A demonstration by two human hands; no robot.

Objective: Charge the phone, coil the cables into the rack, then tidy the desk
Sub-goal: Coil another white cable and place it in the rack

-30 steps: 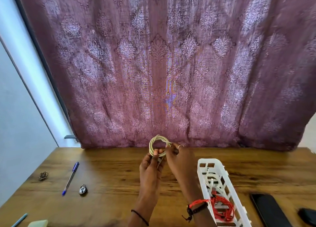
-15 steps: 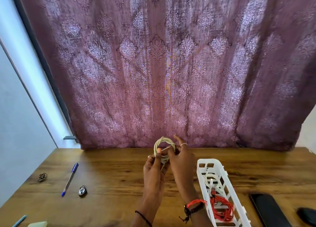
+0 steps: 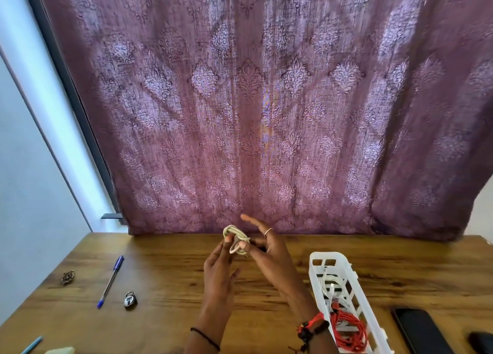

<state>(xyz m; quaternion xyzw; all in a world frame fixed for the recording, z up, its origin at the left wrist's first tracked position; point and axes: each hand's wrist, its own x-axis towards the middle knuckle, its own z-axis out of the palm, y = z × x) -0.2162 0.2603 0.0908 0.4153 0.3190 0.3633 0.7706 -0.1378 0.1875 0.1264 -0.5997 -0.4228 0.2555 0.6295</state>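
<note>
A small coil of cream cable [image 3: 236, 237] is held above the middle of the wooden desk [image 3: 165, 279]. My left hand [image 3: 220, 271] holds the coil from below with its fingertips. My right hand [image 3: 266, 255] pinches it with the thumb while its other fingers spread out straight. The white plastic rack [image 3: 344, 297] lies to the right and holds a white cable [image 3: 330, 287] and a coiled red cable [image 3: 346, 332]. A black phone [image 3: 418, 332] lies face up right of the rack.
On the left of the desk lie a blue pen [image 3: 110, 281], a small padlock [image 3: 130, 299] and a small metal trinket [image 3: 68, 277]. A dark object [image 3: 481, 340] sits at the lower right corner. A purple curtain [image 3: 253, 100] hangs behind the desk.
Both hands have shifted slightly right with the coil. The right hand's fingers have spread open, and the coil now looks smaller and tighter than a second ago.
</note>
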